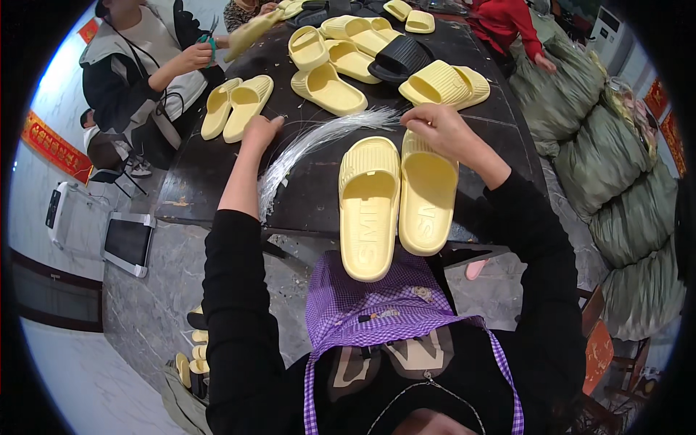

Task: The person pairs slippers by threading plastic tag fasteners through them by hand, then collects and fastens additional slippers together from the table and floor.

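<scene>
A pair of pale yellow slide slippers (370, 235) lies side by side at the table's near edge, toes pointing away from me. My right hand (444, 134) is over the toe strap of the right slipper (426, 206), its thumb and fingers pinched together; what they hold is too small to make out. My left hand (262, 133) is apart from the pair, fingertips pressed together, perhaps on a thin strand. Between my hands curves a bundle of shiny, translucent strands (319, 138). Another yellow pair (248, 109) sits just beyond my left hand.
More yellow slippers (330, 88) and a black one (401, 59) are heaped farther back on the dark table (192, 190). At the left a person holds teal-handled scissors (211, 45) and a slipper. A person in a red sleeve (511, 25) stands far right, near stacked green sacks (602, 163).
</scene>
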The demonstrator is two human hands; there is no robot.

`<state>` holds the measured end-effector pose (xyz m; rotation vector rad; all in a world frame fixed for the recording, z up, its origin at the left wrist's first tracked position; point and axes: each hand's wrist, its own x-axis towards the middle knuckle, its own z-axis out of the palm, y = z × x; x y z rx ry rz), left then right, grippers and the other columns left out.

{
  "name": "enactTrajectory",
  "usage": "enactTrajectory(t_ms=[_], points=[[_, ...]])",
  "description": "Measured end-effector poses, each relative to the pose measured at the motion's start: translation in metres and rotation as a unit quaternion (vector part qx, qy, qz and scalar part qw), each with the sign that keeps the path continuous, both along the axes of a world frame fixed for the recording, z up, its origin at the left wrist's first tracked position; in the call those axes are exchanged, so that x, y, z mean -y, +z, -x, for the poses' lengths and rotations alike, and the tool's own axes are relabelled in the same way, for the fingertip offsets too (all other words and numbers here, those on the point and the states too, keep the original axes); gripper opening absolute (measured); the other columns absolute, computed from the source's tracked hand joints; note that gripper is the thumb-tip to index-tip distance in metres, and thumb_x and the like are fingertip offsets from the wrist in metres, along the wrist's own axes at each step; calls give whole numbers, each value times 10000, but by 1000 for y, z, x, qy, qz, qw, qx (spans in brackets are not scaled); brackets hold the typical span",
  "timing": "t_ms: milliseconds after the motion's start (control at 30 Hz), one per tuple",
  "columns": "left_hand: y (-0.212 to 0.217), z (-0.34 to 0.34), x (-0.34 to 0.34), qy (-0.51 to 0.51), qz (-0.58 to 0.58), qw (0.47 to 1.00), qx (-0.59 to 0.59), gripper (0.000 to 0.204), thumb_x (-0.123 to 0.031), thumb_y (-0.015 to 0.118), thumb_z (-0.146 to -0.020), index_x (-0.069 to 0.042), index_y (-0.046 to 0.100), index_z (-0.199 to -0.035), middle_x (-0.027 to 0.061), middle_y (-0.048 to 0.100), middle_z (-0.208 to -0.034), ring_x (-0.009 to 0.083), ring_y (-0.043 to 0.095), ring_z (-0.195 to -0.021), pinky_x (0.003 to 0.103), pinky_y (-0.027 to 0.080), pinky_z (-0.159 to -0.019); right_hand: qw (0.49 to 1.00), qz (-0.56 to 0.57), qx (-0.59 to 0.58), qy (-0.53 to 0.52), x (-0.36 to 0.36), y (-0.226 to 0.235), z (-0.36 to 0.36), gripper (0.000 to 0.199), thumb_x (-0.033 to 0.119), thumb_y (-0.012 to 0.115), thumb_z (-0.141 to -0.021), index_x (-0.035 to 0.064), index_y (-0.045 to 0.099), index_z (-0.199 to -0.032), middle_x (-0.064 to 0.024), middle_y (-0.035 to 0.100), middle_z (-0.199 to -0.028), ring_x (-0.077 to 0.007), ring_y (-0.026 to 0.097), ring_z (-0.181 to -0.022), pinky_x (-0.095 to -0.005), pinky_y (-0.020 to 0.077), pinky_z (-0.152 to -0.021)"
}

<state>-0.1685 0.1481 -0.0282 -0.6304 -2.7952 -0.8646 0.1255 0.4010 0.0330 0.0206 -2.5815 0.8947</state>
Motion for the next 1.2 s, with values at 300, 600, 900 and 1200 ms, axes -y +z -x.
enactTrajectory(t_ms=[300,600,900,1200], points=[[-12,-4,-10,-25,49,998,26,339,-277,667,-719,56,650,-779,246,629,-818,348,622,-822,403,481,-753,999,22,-7,33,3,4,-7,179,59,530,-831,-44,625,-943,-115,649,-840,-156,610,-767,-268,476,-698],[-7,-22,-19,24,86,996,-18,302,-248,647,-723,51,626,-763,233,621,-786,334,615,-774,395,474,-716,998,7,-15,64,19,2,5,163,62,533,-835,-46,620,-920,-112,636,-833,-168,602,-779,-277,473,-706],[-4,-7,-7,24,-22,999,-11,442,-361,653,-729,58,629,-866,243,632,-901,362,609,-879,411,473,-768,998,20,-4,57,12,-1,2,164,76,534,-834,-40,620,-912,-120,634,-832,-186,604,-777,-287,470,-702],[-23,11,12,9,-18,1000,7,375,-329,683,-708,35,600,-668,148,595,-603,215,594,-592,342,453,-586,997,41,3,68,17,0,-2,176,101,536,-819,-29,626,-897,-153,629,-828,-242,611,-775,-314,469,-706]])
